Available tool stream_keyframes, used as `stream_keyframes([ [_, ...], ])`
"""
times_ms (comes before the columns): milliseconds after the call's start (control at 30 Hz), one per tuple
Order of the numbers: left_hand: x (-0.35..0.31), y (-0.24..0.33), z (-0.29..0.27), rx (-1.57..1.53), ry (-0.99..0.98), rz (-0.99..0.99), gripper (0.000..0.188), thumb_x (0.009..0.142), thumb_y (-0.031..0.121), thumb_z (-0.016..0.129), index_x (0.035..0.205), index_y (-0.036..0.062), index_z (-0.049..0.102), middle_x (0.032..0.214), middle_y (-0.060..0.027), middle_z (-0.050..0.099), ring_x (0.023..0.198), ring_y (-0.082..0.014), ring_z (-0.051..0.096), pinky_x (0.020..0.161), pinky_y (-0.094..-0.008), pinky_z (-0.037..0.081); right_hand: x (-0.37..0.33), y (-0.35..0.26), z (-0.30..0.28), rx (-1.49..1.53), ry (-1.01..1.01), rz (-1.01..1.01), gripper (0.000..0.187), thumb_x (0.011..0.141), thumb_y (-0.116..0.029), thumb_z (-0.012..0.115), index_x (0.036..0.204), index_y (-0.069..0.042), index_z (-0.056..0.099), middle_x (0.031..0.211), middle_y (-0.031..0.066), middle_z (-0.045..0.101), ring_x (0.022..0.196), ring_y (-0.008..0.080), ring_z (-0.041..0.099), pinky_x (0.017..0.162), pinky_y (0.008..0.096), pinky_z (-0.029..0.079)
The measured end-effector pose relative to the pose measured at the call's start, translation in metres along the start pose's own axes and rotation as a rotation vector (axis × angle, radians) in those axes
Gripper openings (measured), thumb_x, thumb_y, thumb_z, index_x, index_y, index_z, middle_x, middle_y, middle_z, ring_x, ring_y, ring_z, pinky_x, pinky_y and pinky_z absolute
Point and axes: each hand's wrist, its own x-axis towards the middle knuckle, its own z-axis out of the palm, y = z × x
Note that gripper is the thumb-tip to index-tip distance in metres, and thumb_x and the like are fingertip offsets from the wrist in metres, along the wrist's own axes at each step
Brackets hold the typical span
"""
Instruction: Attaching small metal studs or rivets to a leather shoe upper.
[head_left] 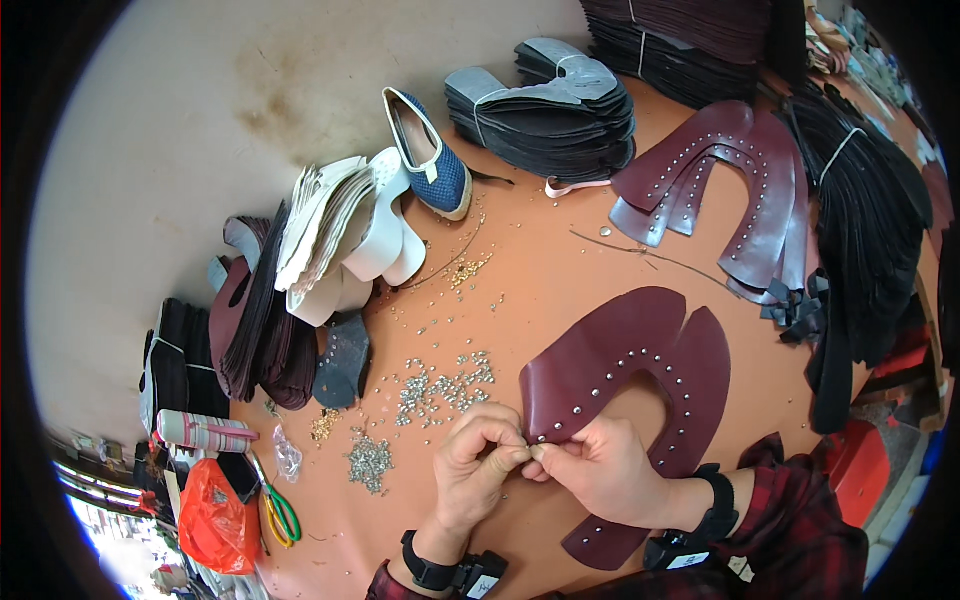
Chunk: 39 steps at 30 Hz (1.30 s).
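Note:
A horseshoe-shaped burgundy leather shoe upper (625, 325) lies in front of me, with round silver studs along its inner curve. My right hand (610, 470) is closed on the leather at the tip of its left arm, thumb on top. At the same tip, my left hand (480, 460) is pinched closed, its fingertips meeting those of the right. Whatever sits between the left fingertips is too small and covered to make out. Loose silver studs lie just beyond my left hand in one scattered heap (440, 390) and one tighter heap (370, 464).
Studded burgundy uppers (770, 190) overlap at the far right. Tied black leather stacks (545, 115) stand along the back and the right side (870, 200). A blue shoe (440, 180) leans by white pieces (380, 245). Green-and-yellow-handled pliers (280, 512) lie beside a red plastic bag (218, 520).

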Motion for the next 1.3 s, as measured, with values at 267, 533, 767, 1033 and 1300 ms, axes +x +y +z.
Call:
stream_keyframes([
  [267, 0.002, 0.001, -0.004, -0.083, -0.060, 0.015, 0.008, 0.075, 0.001, 0.061, 0.074, 0.0006, 0.053, 0.082, -0.0068, 0.050, 0.074, -0.0147, 0.048, 0.066, -0.0251, 0.041, -0.001, 0.009, -0.003, -0.067, -0.053, -0.023, 0.008, 0.080, -0.002, 0.052, 0.079, 0.006, 0.055, 0.062, 0.0000, 0.056, 0.055, 0.0034, 0.050, 0.047, 0.0201, 0.040],
  [533, 0.003, -0.003, -0.004, -0.114, -0.051, 0.008, 0.010, 0.074, -0.001, 0.062, 0.078, 0.0001, 0.052, 0.082, -0.0072, 0.049, 0.074, -0.0146, 0.050, 0.066, -0.0254, 0.043, 0.000, 0.009, -0.003, -0.341, -0.007, -0.263, 0.008, 0.075, -0.002, 0.053, 0.071, 0.004, 0.052, 0.049, 0.0093, 0.046, 0.043, 0.0135, 0.045, 0.042, 0.0272, 0.035],
  [767, 0.002, 0.004, 0.003, 0.462, 0.025, 0.191, 0.015, 0.071, -0.009, 0.059, 0.081, -0.0011, 0.053, 0.084, -0.0109, 0.053, 0.070, -0.0195, 0.056, 0.060, -0.0267, 0.047, 0.006, 0.012, -0.008, -0.459, 0.021, -0.288, 0.011, 0.074, -0.004, 0.054, 0.068, 0.003, 0.051, 0.053, 0.0144, 0.050, 0.044, 0.0225, 0.050, 0.043, 0.0329, 0.037],
  [1033, 0.002, 0.004, 0.006, 0.554, 0.045, 0.257, 0.017, 0.071, -0.008, 0.059, 0.083, 0.0010, 0.051, 0.084, -0.0129, 0.051, 0.070, -0.0243, 0.053, 0.059, -0.0305, 0.045, 0.003, -0.001, -0.005, -0.541, 0.014, -0.223, 0.010, 0.075, -0.004, 0.056, 0.072, 0.005, 0.053, 0.061, 0.0145, 0.054, 0.054, 0.0169, 0.055, 0.049, 0.0279, 0.043],
  [1300, 0.002, 0.000, 0.004, 0.446, -0.012, 0.184, 0.019, 0.073, -0.010, 0.056, 0.085, 0.0009, 0.047, 0.084, -0.0127, 0.047, 0.070, -0.0224, 0.051, 0.060, -0.0294, 0.044, 0.008, 0.011, -0.006, -0.021, 0.043, 0.020, 0.013, 0.079, -0.005, 0.055, 0.081, 0.009, 0.057, 0.070, 0.0133, 0.061, 0.061, 0.0126, 0.059, 0.054, 0.0232, 0.046],
])
